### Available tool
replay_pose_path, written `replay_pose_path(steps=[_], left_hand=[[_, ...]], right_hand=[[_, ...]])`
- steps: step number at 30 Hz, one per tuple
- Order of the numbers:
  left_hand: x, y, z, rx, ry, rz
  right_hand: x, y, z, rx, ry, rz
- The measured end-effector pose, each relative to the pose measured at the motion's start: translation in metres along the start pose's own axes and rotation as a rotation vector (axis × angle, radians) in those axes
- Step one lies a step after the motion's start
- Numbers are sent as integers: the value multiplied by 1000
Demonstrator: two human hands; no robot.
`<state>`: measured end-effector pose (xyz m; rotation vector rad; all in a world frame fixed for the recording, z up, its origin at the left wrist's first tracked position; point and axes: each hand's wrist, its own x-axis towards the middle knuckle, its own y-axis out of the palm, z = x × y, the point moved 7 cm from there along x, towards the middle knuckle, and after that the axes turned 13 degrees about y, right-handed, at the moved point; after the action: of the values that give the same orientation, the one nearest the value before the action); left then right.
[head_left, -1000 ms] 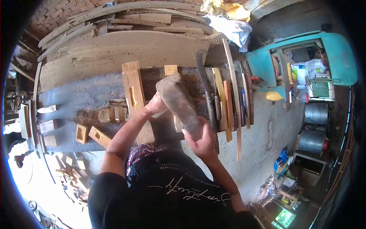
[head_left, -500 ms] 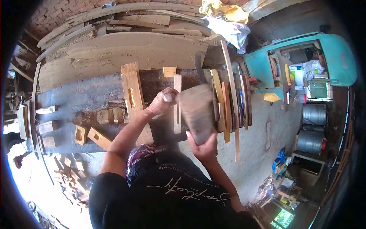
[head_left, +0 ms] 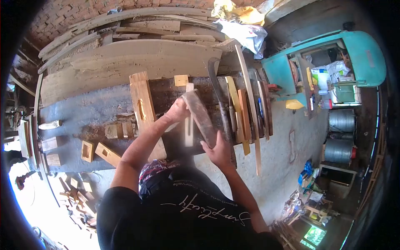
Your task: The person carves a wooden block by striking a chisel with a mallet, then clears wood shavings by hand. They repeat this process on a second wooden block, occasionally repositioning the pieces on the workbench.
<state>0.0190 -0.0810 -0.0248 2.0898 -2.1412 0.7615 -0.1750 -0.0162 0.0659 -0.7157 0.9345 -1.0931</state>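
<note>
My right hand (head_left: 219, 151) is closed around the lower end of a brown wooden block (head_left: 201, 116), held tilted above the bench. The block's far end is close to my left hand (head_left: 178, 110), which is a fist around what looks like a chisel, now mostly hidden by the block and fingers. Below the block lies a pale slotted wood strip (head_left: 189, 131). To the left of my left hand, a thick timber (head_left: 143, 106) with a rough-cut mortise lies across the bench. A sickle-like curved blade (head_left: 213, 77) and long handle lie right of the block.
Several wood strips (head_left: 245, 112) lie side by side at the bench's right end. Two small mortised blocks (head_left: 87, 151) and a brush-like tool (head_left: 50, 125) are on the left. Planks (head_left: 137, 58) line the back. A teal machine (head_left: 366, 58) stands at right.
The block in my right hand has swung left and turned narrow side up, toward my left hand. It uncovers the curved blade's handle. My left hand has moved slightly.
</note>
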Motion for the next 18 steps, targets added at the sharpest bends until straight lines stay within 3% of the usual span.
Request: replay_pose_path(steps=[5,8,9,12,13,14,17,18], left_hand=[[9,1,-4,8,-67,57],[10,9,0,40,2,34],[10,11,6,54,29,27],[9,14,18,-21,-2,54],[10,15,20,-67,-53,124],[13,10,7,49,62,13],[17,15,11,-46,23,78],[18,17,15,-21,51,86]], right_hand=[[-12,-46,41,190,-67,-64],[-25,-58,50,496,-157,-258],[-21,-49,39,500,-154,-270],[3,-2,4,31,-58,-88],[2,-6,7,35,-60,-93],[3,-14,11,43,-84,-114],[-12,-45,43,78,-79,-184],[-16,-58,53,236,-122,-235]])
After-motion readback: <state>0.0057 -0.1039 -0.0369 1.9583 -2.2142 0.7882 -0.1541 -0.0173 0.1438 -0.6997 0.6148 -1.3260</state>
